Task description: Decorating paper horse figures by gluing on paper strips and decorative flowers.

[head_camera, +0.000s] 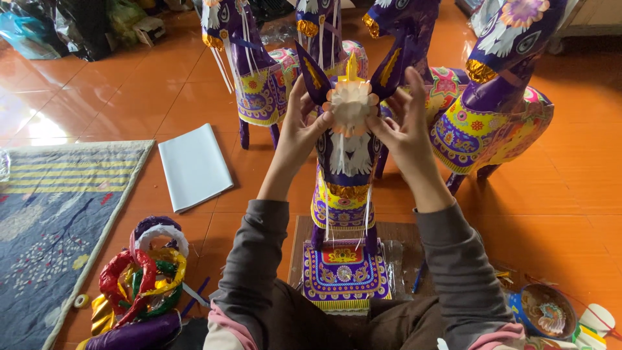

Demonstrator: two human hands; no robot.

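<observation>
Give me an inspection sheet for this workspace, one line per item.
Surface: glossy orange tiled floor; brown board under the near figure.
Job's things: purple paper horse figure standing upright on the board; pale paper flower on its forehead, pinched from both sides.
Clutter: pile of coloured foil ribbon rings, white paper sheet, tape roll, patterned paper panel, small bowl.
Grippers: left hand and right hand both on the flower, fingers closed on its edges.
Cables: nothing seen.
Surroundings: more purple horse figures behind, striped blue rug at left, dark bags at top left.
</observation>
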